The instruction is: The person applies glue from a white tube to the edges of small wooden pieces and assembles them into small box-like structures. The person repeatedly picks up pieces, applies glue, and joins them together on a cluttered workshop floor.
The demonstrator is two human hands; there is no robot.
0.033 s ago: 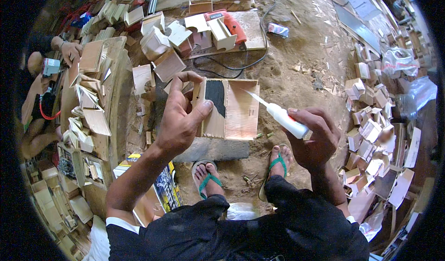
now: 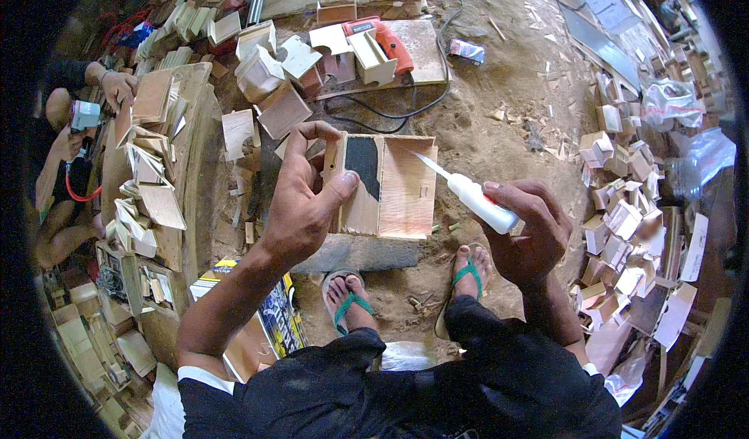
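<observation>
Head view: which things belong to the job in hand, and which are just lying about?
In use:
- wooden box, in left hand
- white nozzle bottle, in right hand

Apparently lying about:
- red power tool
- blue-and-white carton
- translucent plastic bag

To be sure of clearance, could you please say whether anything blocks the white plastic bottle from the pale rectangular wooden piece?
Nothing visible does: the bottle, in the right hand, points its nozzle at the wooden piece in the left hand; the nozzle overlaps it in view, though contact is unclear.
</observation>
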